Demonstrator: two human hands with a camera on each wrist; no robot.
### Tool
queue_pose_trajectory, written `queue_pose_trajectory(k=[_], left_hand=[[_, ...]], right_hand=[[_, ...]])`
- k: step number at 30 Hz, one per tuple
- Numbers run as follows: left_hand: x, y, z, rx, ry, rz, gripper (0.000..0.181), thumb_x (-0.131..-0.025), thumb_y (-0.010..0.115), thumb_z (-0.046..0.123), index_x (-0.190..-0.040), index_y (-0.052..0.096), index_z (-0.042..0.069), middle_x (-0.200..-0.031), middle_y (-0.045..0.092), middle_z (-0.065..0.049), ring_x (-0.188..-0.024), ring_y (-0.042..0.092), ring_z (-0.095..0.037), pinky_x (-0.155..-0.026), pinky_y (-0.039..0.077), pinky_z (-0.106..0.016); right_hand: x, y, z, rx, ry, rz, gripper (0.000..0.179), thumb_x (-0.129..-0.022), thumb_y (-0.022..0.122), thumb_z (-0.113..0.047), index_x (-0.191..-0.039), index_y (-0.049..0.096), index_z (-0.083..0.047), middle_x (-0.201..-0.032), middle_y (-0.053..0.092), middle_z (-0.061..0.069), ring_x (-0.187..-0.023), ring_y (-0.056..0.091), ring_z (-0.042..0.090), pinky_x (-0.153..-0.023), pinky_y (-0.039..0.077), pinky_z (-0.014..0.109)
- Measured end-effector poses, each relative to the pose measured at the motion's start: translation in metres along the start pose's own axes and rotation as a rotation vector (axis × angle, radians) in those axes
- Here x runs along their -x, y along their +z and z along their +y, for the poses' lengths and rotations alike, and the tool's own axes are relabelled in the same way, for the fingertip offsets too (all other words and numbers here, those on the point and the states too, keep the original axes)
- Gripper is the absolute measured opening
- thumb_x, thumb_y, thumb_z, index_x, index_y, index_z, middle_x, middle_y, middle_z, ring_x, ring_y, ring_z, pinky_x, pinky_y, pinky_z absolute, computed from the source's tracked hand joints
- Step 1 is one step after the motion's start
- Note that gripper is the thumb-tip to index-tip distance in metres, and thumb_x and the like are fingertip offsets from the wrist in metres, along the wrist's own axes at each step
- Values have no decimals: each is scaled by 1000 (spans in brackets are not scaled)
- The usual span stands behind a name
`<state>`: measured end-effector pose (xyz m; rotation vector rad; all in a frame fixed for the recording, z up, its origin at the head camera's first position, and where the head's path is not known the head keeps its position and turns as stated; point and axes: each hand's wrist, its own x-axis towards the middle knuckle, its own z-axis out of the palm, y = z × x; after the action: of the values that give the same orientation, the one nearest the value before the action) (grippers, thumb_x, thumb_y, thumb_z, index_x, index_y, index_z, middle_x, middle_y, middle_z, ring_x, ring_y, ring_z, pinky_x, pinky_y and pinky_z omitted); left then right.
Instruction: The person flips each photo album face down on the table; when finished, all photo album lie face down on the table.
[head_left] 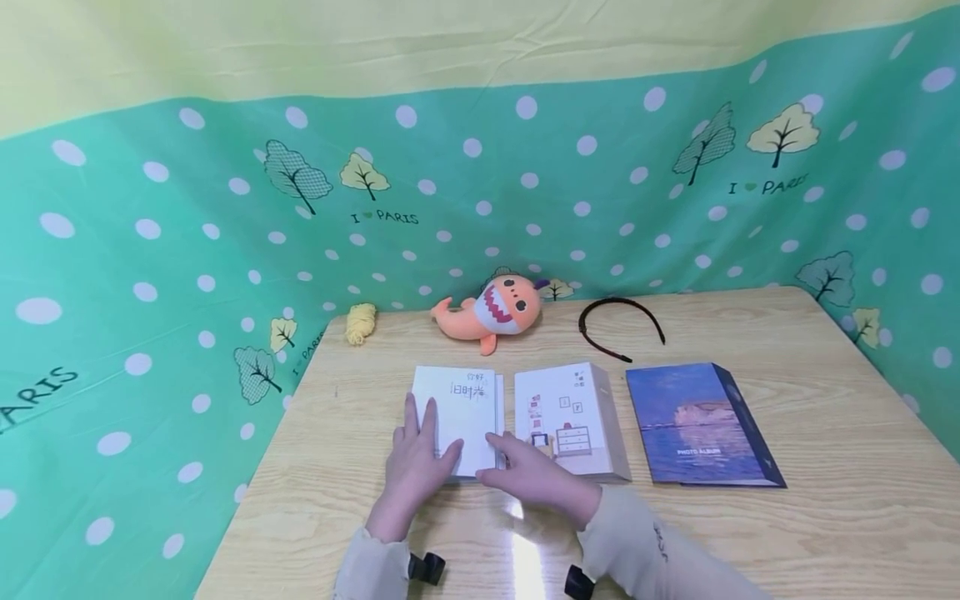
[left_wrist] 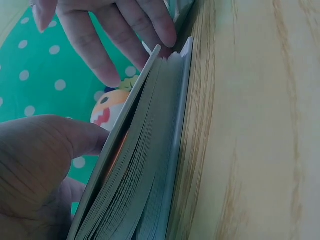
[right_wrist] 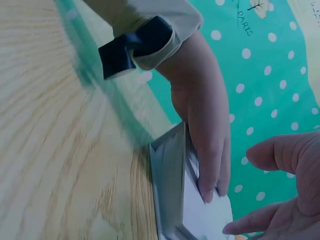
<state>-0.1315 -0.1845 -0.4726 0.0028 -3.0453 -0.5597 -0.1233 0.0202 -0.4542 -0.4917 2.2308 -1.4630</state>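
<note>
A white book with dark handwritten-style characters lies on the table below both hands. My left hand rests on its left part, fingers extended over the cover and thumb near the lower edge. At the right edge of the book is my right hand, its fingers pointing left. In the left wrist view the left thumb touches the cover, while the right hand's straight fingers reach the far end. The cover stands a little away from the pages there. In the right wrist view the right thumb and fingers are apart.
Right of the book lie a white illustrated book and a blue photo album. Behind them are a brown headband, an orange plush shark and yellow yarn. A green dotted curtain borders the wooden table.
</note>
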Motion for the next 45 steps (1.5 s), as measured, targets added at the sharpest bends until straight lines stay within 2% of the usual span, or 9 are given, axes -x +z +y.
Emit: queue_pose_trajectory(k=[3,12,16,21,27,35,41,45], left_hand=[[0,0,0,5,5,-1,82,-89,64,45,-152,30,3,-160,4,-24,-106,47,-39,-71,48,-47],[-1,-1,-4,58,-10,-20,84,-90,63,46,-154,27,5,-161,0,-22,-123,40,-51,-85,46,-62],[-1,-3,-5,90,-22,-28,85,-90,63,45,-154,26,5,-161,0,-21,-128,35,-52,-90,42,-66],[-2,-3,-5,101,-21,-24,84,-89,64,45,-154,26,5,-161,1,-22,-127,36,-51,-90,42,-64],[-2,-3,-6,106,-25,-24,84,-89,64,45,-154,27,5,-161,2,-22,-129,35,-51,-93,41,-64],[-3,-3,-8,125,-24,-24,83,-90,64,44,-154,27,6,-161,3,-22,-129,35,-53,-93,40,-66],[-3,-5,-10,168,-44,-46,86,-89,64,45,-155,23,8,-162,-2,-19,-134,27,-55,-98,32,-71],[-2,-5,-11,174,-32,-37,85,-89,64,45,-155,25,8,-162,0,-20,-133,29,-54,-97,34,-70]], right_hand=[[1,3,-4,-53,37,25,74,-90,65,-33,-145,37,7,-150,35,26,-141,24,44,-114,18,57],[3,1,-6,-376,116,70,68,-92,63,-25,-146,36,7,-151,32,27,-139,27,47,-112,21,60],[2,-1,-4,-471,118,85,66,-93,60,-23,-145,36,9,-151,31,29,-139,27,45,-112,23,58],[3,-1,-3,-560,110,105,64,-93,59,-20,-144,35,11,-152,29,29,-139,29,44,-111,27,55],[4,-2,-4,-627,97,105,64,-93,58,-20,-144,34,11,-152,29,28,-140,28,43,-113,24,54],[2,-3,0,-664,75,99,56,-93,56,-20,-141,44,6,-151,35,24,-140,31,40,-113,23,55],[3,-2,0,-688,84,124,51,-94,56,-19,-139,47,5,-150,37,21,-140,32,37,-113,23,54],[3,-1,-1,-719,85,141,50,-94,56,-16,-139,47,4,-151,36,20,-140,31,35,-114,24,52]])
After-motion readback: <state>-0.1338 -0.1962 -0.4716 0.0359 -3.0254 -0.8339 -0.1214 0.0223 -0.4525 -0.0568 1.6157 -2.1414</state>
